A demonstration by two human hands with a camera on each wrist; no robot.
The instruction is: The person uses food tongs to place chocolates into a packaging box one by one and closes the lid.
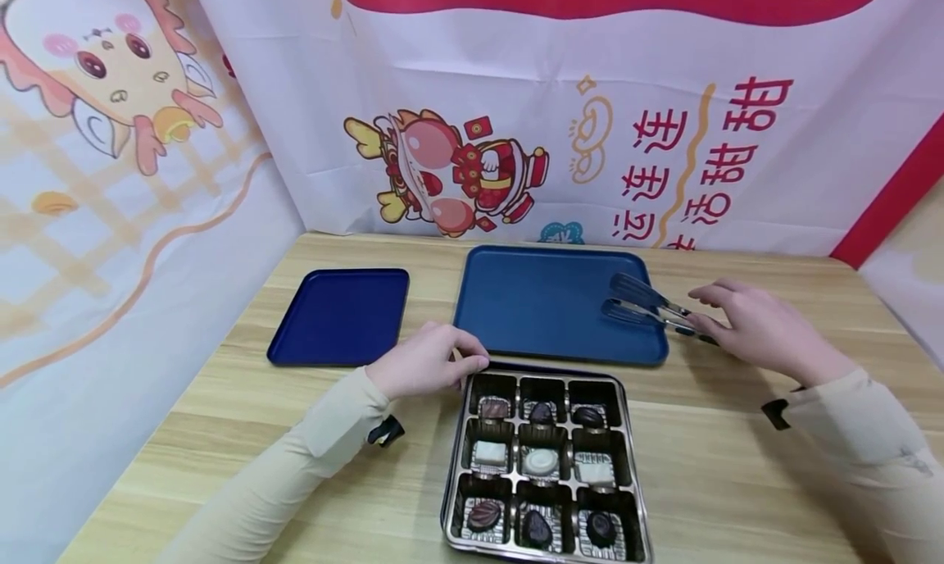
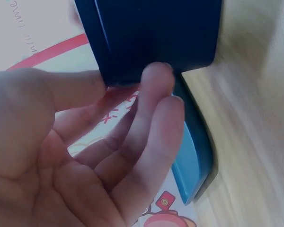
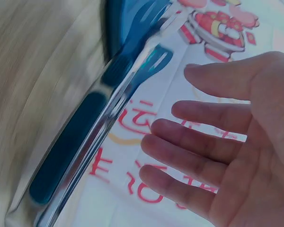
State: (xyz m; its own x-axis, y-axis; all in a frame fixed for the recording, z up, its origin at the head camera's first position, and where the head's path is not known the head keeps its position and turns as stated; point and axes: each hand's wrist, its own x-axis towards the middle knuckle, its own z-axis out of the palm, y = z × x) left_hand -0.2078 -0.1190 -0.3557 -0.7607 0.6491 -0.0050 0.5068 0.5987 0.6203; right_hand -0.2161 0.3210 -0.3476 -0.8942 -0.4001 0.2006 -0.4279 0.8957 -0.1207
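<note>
My left hand [image 1: 420, 359] pinches the far left corner of a dark blue tray [image 2: 156, 38] between thumb and fingers. A shiny brown plastic insert [image 1: 459, 457] lies in that tray, with a chocolate in each compartment. Dark chocolates [image 1: 484, 515] fill the near and far rows, and white ones [image 1: 542, 461] the middle row. Over the handle end of the blue-tipped tongs [image 1: 637, 293] hovers my right hand [image 1: 767, 330], fingers spread apart in the right wrist view with nothing in them. The tongs' tips lie on a larger blue tray [image 1: 538, 302].
A smaller navy tray [image 1: 339, 318] sits at the left of the wooden table [image 1: 383, 498]. Printed cloth [image 1: 472, 72] hangs along the table's back and left edges. The larger blue tray lies just behind the chocolates.
</note>
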